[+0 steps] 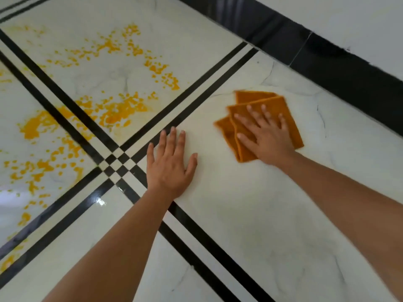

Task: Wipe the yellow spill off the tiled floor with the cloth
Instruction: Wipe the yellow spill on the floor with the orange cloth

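Two hands [170, 164] [268, 136], one cloth [255, 98] (folded), one spill [122, 110].

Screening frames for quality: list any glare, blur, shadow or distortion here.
Head view: small glare spot on the glossy floor beside the black stripes; left hand and right hand slightly motion-blurred at the fingertips; soft light, faint shadows; wide lens stretches the forearms.

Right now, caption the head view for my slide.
Right hand presses folded orange cloth on white tile, left hand flat beside, yellow spill beyond black stripes.
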A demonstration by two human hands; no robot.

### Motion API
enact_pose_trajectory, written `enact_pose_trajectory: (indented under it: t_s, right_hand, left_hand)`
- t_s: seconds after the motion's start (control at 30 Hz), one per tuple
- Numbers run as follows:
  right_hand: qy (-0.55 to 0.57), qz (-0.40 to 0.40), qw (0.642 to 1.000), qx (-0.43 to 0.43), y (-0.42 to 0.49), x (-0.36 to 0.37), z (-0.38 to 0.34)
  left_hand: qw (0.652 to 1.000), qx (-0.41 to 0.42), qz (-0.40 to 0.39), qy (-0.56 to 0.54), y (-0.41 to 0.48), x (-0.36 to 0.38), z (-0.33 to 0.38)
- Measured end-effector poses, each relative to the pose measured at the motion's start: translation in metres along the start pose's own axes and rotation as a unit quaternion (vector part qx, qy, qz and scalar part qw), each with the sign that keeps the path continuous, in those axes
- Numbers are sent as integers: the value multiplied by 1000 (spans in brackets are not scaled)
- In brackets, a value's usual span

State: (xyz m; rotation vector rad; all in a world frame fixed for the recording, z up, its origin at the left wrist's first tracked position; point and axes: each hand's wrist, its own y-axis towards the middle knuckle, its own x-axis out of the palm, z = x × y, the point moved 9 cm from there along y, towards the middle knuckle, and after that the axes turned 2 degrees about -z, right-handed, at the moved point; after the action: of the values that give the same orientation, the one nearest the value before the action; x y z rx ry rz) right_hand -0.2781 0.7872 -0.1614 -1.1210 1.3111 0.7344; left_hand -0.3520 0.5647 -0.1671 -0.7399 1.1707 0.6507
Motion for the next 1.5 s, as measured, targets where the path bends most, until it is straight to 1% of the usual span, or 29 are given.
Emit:
enact_pose_trajectory:
  t_s: [0.03,0.07,0.1,0.13,0.17,0.2,0.23,0.27,0.3,0.33,0.37,0.4,0.47,0.5,0.53,0.6,0.67,0.77,0.87,0.93,1.07,1.17,1.23,1.27,1.3,1.33,1.43,1.47,1.5]
  right_hand:
    - [21,13,997,77,8,-2,1]
    - [24,19,994,104,12,-2,-13]
    - [13,17,997,68,11,3,-38]
    - [-9,14,1000,-17,4,10,-68]
    - [-37,5,993,-116,-8,18,-92]
    - [-59,-12,980,-189,-18,22,-108]
    - [-63,-23,976,-209,-17,21,-109]
    - [-55,-26,984,-169,-6,18,-104]
    - [-21,-20,997,-76,6,14,-93]
    - [13,-1,1000,17,14,12,-88]
    - [27,13,997,69,18,10,-102]
    - [28,15,998,62,18,11,-122]
    - [-8,-8,998,-67,10,20,-180]
    - [-19,-28,993,-111,5,24,-193]
    - [-26,-47,991,-119,3,24,-197]
    - [-15,-62,997,-52,5,21,-191]
    - [-45,-100,994,3,6,22,-193]
    - [-118,-213,970,16,6,16,-201]
    - [-186,-256,949,11,9,9,-203]
    - [-191,-244,951,-9,8,12,-203]
    - [-164,-134,972,-98,12,14,-212]
    - [-126,-117,974,-150,11,28,-220]
    - [-119,-87,969,-201,15,27,-222]
    - [-122,-71,965,-219,25,25,-215]
    - [-118,-57,968,-213,37,20,-203]
    - [-101,-43,977,-180,56,12,-188]
    - [-18,-8,1000,-14,126,-11,-149]
    - [-4,-4,1000,12,140,-14,-152]
    - [-9,-2,1000,1,148,-14,-163]
  left_hand:
    - [1000,-14,6,-4,-5,0,-7]
    - [999,-28,14,-10,-8,-1,-15]
    - [999,-44,20,-15,-13,-2,-23]
    - [998,-59,26,-21,-17,-2,-30]
    - [997,-69,33,-25,-20,-3,-35]
    - [996,-77,40,-30,-25,-6,-43]
    - [995,-87,45,-36,-29,-8,-49]
    - [993,-98,47,-42,-34,-10,-58]
    - [992,-102,49,-46,-39,-10,-64]
    - [992,-106,50,-49,-45,-10,-70]
    - [991,-114,53,-54,-51,-11,-80]
    - [989,-124,52,-57,-55,-11,-84]
    - [983,-159,61,-68,-66,-11,-103]
    - [980,-175,62,-69,-69,-10,-108]
    - [977,-188,66,-75,-72,-10,-112]
    - [975,-188,69,-93,-72,-10,-114]
    - [975,-179,65,-114,-71,-11,-114]
    - [976,-163,51,-135,-72,-11,-111]
    - [977,-158,41,-141,-71,-10,-113]
    - [978,-153,39,-136,-69,-13,-112]
    - [976,-171,45,-129,-65,-13,-115]
    - [980,-139,121,-81,-46,-31,-110]
    - [975,-153,145,-75,-33,-34,-117]
    - [972,-173,139,-81,-26,-34,-121]
    - [969,-186,136,-89,-23,-34,-124]
    - [969,-187,133,-90,-18,-35,-124]
    - [972,-185,129,-63,-2,-35,-119]
    - [970,-197,129,-57,2,-34,-121]
    - [967,-211,130,-52,4,-33,-124]
